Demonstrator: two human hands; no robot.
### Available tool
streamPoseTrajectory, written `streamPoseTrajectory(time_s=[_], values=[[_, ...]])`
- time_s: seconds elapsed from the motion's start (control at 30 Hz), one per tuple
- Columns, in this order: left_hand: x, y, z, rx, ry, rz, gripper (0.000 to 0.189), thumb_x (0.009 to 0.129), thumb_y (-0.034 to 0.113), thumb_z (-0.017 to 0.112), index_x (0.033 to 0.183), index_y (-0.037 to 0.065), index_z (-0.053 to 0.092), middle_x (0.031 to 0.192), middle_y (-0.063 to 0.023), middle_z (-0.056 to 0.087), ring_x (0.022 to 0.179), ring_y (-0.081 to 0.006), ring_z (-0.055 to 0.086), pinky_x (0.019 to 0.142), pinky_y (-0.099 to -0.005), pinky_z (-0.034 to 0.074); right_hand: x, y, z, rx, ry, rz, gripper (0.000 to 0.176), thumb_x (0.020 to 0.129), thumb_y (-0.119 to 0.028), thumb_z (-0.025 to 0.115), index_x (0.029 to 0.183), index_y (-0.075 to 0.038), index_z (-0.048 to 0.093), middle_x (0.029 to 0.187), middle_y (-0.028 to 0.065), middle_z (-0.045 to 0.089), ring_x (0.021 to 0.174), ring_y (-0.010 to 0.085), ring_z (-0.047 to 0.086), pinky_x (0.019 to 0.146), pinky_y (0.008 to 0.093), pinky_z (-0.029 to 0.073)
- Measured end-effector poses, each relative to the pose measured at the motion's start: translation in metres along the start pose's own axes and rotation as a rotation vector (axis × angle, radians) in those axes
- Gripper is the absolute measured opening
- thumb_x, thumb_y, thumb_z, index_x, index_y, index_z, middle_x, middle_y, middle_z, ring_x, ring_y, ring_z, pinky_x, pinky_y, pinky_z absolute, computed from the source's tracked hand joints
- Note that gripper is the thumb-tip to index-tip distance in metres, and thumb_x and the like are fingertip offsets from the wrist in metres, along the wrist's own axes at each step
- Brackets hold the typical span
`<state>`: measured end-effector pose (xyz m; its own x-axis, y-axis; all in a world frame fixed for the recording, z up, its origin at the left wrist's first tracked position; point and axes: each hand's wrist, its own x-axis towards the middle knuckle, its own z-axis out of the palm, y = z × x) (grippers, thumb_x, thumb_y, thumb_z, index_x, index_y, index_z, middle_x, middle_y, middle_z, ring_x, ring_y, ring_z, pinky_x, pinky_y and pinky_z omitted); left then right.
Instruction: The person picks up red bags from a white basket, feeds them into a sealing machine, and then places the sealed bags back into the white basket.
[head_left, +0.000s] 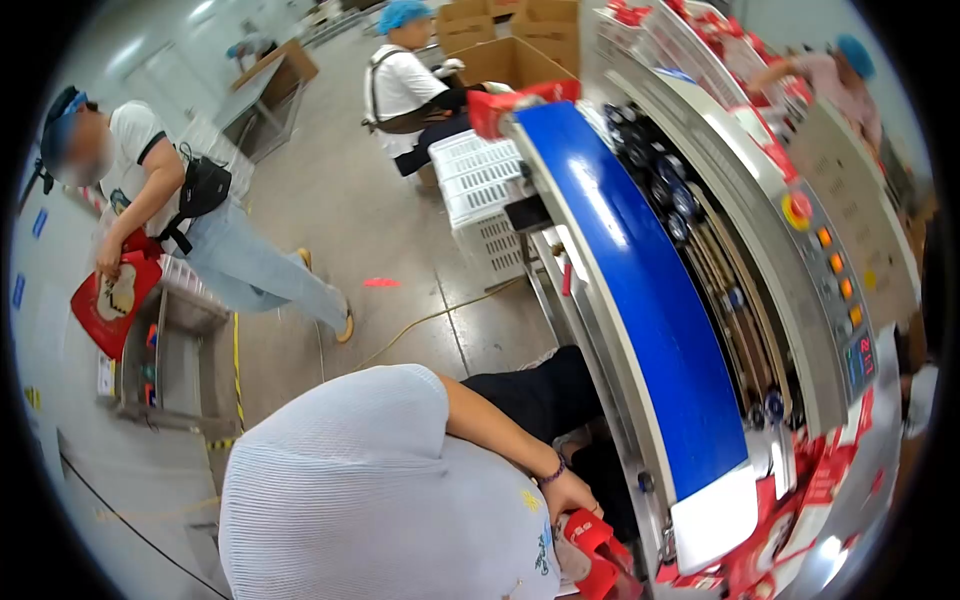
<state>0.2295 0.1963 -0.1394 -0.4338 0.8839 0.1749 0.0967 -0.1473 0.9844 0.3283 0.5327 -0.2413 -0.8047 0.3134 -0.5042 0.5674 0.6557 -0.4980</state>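
Head: red packaging [594, 560] in left hand [573, 491]

A: Where is the conveyor belt [620, 290] set?
B: Right of centre, bordered on its right by rollers [672, 195], and beyond those by a control panel [835, 285].
A: What is found by its ends?
B: A heap of packages [800, 505] is spread below and right of the near end; a crate stack [480, 180] is placed left of the far end, with a carton [510, 62] seen behind.
A: And by the left grip [573, 495]?
B: A packet [592, 555] is held there, left of the belt's near end. Far left, a bag [112, 308] is held beside a stand [180, 335] by a standing person [150, 165].
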Motion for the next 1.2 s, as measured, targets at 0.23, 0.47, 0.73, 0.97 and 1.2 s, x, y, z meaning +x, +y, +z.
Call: streamPoseTrajectory(time_s=[0.23,0.47,0.73,0.97,1.2], values=[[-0.020,0.005,-0.036,0.070,0.012,0.047,0.058,0.059,0.004,0.073,0.115,0.002,0.056,0.115,-0.0167,0.059,0.105,-0.0333,0.057,0.089,-0.0389,0.048,-0.064,-0.008,-0.039,-0.094,-0.125,0.136,0.041,0.080,-0.009,0.066,0.120,-0.004,0.058,0.107,0.0136,0.063,0.098,0.0241,0.060,0.087,0.0359,0.047],[-0.036,-0.023,-0.109,-0.265,-0.058,-0.299,0.033,0.088,0.000,0.055,0.121,-0.001,0.051,0.111,-0.0062,0.058,0.104,-0.0137,0.057,0.089,-0.0277,0.048,-0.187,-0.268,-0.177,-0.038,-0.013,-0.063,0.052,0.075,0.001,0.068,0.125,-0.002,0.056,0.119,0.0145,0.061,0.108,0.0260,0.058,0.092,0.0352,0.045],[-0.015,-0.020,-0.129,-0.095,-0.076,-0.179,0.046,0.082,0.009,0.068,0.124,0.006,0.049,0.113,-0.0060,0.058,0.107,-0.0176,0.056,0.090,-0.0314,0.047,-0.160,-0.353,-0.148,-0.127,-0.179,-0.539,0.046,0.085,-0.010,0.063,0.127,0.000,0.047,0.135,0.0214,0.047,0.117,0.0363,0.052,0.095,0.0384,0.044],[-0.019,-0.049,-0.139,-0.018,-0.003,-0.246,0.059,0.066,-0.003,0.077,0.120,-0.001,0.053,0.114,-0.0141,0.062,0.103,-0.0226,0.061,0.089,-0.0343,0.049,-0.131,-0.344,-0.143,-0.207,-0.188,-0.442,0.030,0.087,-0.017,0.060,0.111,-0.001,0.049,0.111,0.0219,0.059,0.096,0.0368,0.059,0.080,0.0422,0.047],[-0.007,-0.057,-0.147,0.066,-0.116,-0.415,0.054,0.066,-0.004,0.078,0.115,-0.004,0.055,0.109,-0.0129,0.064,0.100,-0.0214,0.062,0.086,-0.0338,0.049,-0.142,-0.357,-0.167,-0.108,-0.477,-0.030,0.037,0.092,-0.030,0.042,0.108,0.001,0.054,0.073,0.0136,0.067,0.078,0.0269,0.065,0.072,0.0402,0.049]])
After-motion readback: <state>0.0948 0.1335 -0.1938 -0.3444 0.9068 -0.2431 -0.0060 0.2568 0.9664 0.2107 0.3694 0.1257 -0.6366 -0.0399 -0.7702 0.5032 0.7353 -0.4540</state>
